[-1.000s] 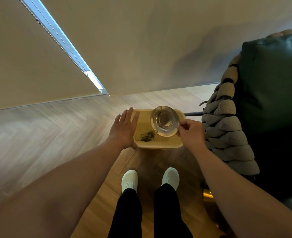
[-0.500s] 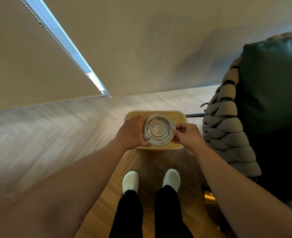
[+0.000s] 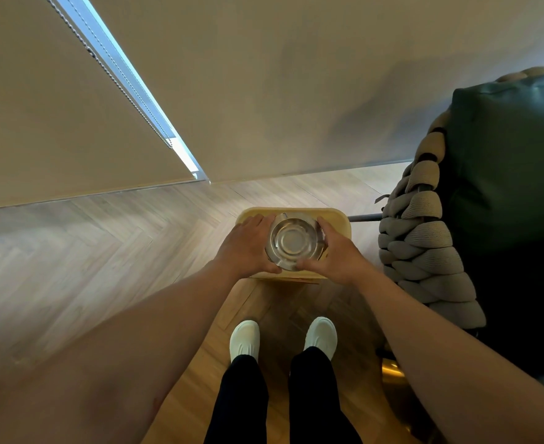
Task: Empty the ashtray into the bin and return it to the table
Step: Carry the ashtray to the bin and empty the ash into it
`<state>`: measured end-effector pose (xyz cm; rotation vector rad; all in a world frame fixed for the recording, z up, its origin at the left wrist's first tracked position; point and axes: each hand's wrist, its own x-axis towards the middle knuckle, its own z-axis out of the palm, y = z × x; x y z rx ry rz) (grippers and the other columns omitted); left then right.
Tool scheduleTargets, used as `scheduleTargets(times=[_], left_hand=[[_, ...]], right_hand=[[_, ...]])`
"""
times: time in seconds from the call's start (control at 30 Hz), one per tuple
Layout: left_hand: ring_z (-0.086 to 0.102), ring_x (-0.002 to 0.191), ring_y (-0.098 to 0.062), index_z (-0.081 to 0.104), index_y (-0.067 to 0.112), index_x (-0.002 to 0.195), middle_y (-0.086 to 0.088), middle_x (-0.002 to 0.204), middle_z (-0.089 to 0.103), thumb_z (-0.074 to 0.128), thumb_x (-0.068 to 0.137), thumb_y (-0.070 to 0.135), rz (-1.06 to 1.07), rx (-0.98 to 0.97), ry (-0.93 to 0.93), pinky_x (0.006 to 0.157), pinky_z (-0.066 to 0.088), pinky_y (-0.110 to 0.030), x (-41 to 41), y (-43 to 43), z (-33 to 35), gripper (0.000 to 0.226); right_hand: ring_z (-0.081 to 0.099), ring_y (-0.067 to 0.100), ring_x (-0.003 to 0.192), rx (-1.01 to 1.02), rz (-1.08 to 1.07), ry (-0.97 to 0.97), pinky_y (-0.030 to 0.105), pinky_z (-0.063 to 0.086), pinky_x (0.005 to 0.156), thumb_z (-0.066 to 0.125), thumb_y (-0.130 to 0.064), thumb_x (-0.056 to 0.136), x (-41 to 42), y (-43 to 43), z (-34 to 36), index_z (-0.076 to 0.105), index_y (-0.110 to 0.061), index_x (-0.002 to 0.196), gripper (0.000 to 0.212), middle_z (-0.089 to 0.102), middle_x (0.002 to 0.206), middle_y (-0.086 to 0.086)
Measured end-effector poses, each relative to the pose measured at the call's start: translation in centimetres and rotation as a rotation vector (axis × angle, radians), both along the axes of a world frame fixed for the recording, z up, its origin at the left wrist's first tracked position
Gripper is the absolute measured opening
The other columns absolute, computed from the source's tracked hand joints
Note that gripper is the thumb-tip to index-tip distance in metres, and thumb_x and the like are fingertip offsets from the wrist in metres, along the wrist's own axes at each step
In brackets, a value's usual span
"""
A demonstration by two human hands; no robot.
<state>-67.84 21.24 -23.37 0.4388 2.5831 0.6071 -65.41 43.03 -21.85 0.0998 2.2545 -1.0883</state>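
A round clear glass ashtray [image 3: 293, 241] hangs over the yellow bin [image 3: 338, 221] on the floor in front of my feet. My left hand [image 3: 248, 248] grips its left rim and my right hand [image 3: 334, 254] grips its right rim. The ashtray faces up toward me and looks empty. The hands and ashtray cover most of the bin's opening, so its contents are hidden.
A woven rope armchair [image 3: 421, 245] with a dark green cushion [image 3: 504, 161] stands close on the right. A beige wall and roller blind [image 3: 72, 107] rise behind the bin. My white shoes [image 3: 245, 341] stand on herringbone wood floor.
The ashtray was tilted in my right hand alone, with ash visible in the bin. My left hand has come onto its left rim, and the ashtray now sits level, held over the bin's middle.
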Motion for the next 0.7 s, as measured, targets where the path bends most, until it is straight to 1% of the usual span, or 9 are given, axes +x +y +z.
scheduleTargets(times=[0.07, 0.13, 0.2, 0.27, 0.4, 0.57, 0.7], left_hand=[[0.049, 0.119, -0.023, 0.035, 0.022, 0.141, -0.001, 0.131, 0.052, 0.088, 0.052, 0.053, 0.003, 0.009, 0.007, 0.098, 0.044, -0.04, 0.0, -0.1, 0.2, 0.108], [0.049, 0.119, -0.023, 0.036, 0.022, 0.141, -0.001, 0.131, 0.053, 0.088, 0.052, 0.052, 0.006, 0.016, 0.012, 0.098, 0.043, -0.04, 0.1, 0.0, 0.4, 0.108], [0.05, 0.119, -0.023, 0.036, 0.022, 0.142, -0.001, 0.132, 0.052, 0.089, 0.052, 0.052, 0.011, 0.025, 0.02, 0.099, 0.043, -0.04, 0.2, 0.0, 0.7, 0.108], [0.049, 0.12, -0.023, 0.036, 0.023, 0.142, 0.0, 0.133, 0.052, 0.089, 0.052, 0.052, 0.015, 0.036, 0.024, 0.099, 0.042, -0.04, 0.2, 0.0, 1.0, 0.109], [0.048, 0.124, -0.021, 0.036, 0.024, 0.142, 0.001, 0.137, 0.05, 0.089, 0.053, 0.051, 0.019, 0.058, 0.021, 0.101, 0.043, -0.041, 0.4, 0.0, 1.8, 0.108], [0.047, 0.125, -0.021, 0.036, 0.025, 0.142, 0.002, 0.139, 0.05, 0.09, 0.052, 0.051, 0.024, 0.081, 0.036, 0.102, 0.043, -0.042, 0.9, 0.0, 3.4, 0.108], [0.049, 0.12, -0.022, 0.037, 0.023, 0.139, 0.0, 0.134, 0.052, 0.09, 0.051, 0.052, 0.019, 0.075, 0.045, 0.098, 0.044, -0.041, 1.3, -0.3, 5.8, 0.107]], right_hand=[[0.043, 0.022, 0.133, 0.027, 0.051, -0.003, 0.028, 0.039, 0.099, 0.086, -0.043, 0.064, 0.0, -0.1, 0.1, 0.006, -0.022, 0.153, 0.121, 0.038, 0.15, 0.0], [0.044, 0.024, 0.132, 0.072, 0.075, -0.01, 0.034, 0.041, 0.102, 0.088, -0.043, 0.061, 0.0, -0.2, 0.2, -0.002, -0.023, 0.153, 0.13, 0.038, 0.151, 0.002], [0.045, 0.026, 0.131, 0.129, 0.098, -0.006, 0.042, 0.045, 0.103, 0.088, -0.045, 0.06, 0.2, -0.2, 0.4, -0.008, -0.025, 0.153, 0.136, 0.036, 0.151, 0.003], [0.047, 0.028, 0.129, 0.196, 0.132, 0.014, 0.046, 0.047, 0.1, 0.088, -0.045, 0.061, 0.3, -0.2, 0.5, -0.011, -0.027, 0.152, 0.136, 0.035, 0.15, 0.004], [0.05, 0.031, 0.127, 0.28, 0.17, 0.064, 0.047, 0.05, 0.097, 0.087, -0.044, 0.063, 0.5, -0.4, 0.9, -0.01, -0.029, 0.151, 0.132, 0.034, 0.152, 0.005], [0.052, 0.029, 0.125, 0.288, 0.159, 0.093, 0.048, 0.051, 0.095, 0.087, -0.043, 0.063, 0.9, -0.6, 2.1, -0.004, -0.029, 0.152, 0.128, 0.039, 0.148, 0.004], [0.053, 0.029, 0.121, 0.288, 0.146, 0.109, 0.05, 0.051, 0.093, 0.087, -0.042, 0.061, 1.3, -1.0, 4.5, 0.002, -0.028, 0.151, 0.125, 0.043, 0.144, 0.004]])
